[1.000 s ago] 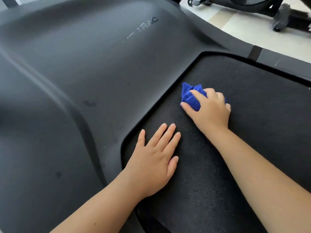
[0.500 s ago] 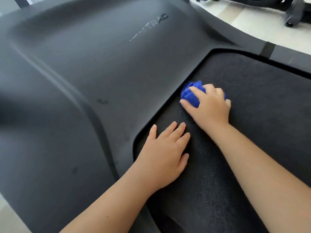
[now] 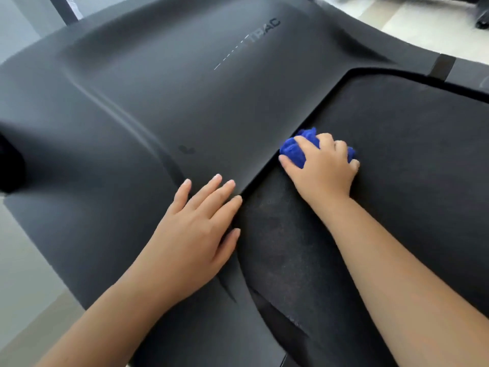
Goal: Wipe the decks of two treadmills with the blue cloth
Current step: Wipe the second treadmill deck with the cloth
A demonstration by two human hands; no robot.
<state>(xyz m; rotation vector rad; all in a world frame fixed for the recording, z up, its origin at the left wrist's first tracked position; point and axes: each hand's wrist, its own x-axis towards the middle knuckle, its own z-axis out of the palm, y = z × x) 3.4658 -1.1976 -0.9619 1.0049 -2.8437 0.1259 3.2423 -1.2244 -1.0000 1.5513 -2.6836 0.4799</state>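
A bunched blue cloth (image 3: 293, 151) lies on the black treadmill belt (image 3: 412, 160), right at the seam where the belt meets the dark grey motor cover (image 3: 185, 88). My right hand (image 3: 324, 168) is closed over the cloth and presses it onto the belt; most of the cloth is hidden under my fingers. My left hand (image 3: 195, 234) lies flat with fingers spread, resting on the motor cover at the belt's edge, apart from the cloth and holding nothing.
The grey side rail (image 3: 465, 72) runs along the far edge of the belt. Pale floor tiles (image 3: 423, 25) show beyond it, with a dark wheel of other equipment (image 3: 481, 22) at the top right. A dark upright post (image 3: 62, 9) stands at the top left.
My right hand and the cloth have slid toward the seam of the motor cover. My left hand has shifted from the belt onto the cover's edge. The view has drifted right.
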